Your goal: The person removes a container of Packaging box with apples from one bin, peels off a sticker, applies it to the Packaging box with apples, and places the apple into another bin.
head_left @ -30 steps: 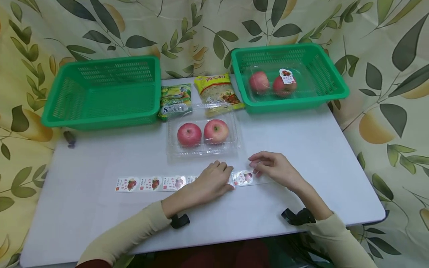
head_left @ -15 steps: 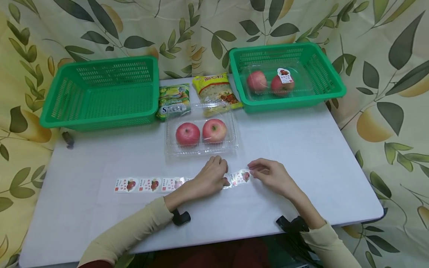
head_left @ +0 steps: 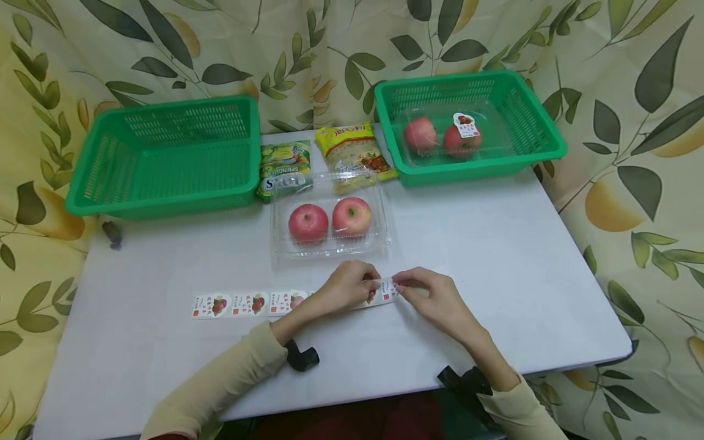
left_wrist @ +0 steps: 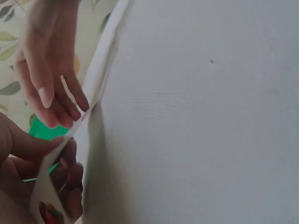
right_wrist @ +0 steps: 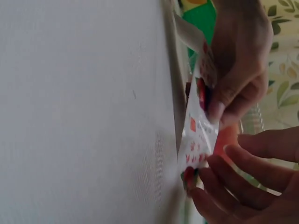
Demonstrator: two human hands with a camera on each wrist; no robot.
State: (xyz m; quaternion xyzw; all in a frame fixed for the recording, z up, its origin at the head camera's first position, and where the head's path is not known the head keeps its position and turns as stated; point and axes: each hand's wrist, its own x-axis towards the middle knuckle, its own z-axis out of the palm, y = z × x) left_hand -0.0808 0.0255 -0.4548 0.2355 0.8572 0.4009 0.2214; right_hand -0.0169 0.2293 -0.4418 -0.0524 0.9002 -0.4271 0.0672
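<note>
Sticker strip (head_left: 286,302) pinched by both hands; apple clamshell (head_left: 330,221) just behind.

Even, soft indoor light from above; the worktop (head_left: 495,256) shows faint shadows under the arms. Head view sharp, corners slightly bowed. Both wrist views dim, greyish, with close fingers blurred.

Sticker strip (head_left: 258,303) lay near table's (head_left: 522,256) front edge, apple clamshell (head_left: 330,223) mid-table behind it, two baskets (head_left: 165,156) at rear corners.

Home table (head_left: 495,244), leaf-print curtain (head_left: 330,55)
</note>
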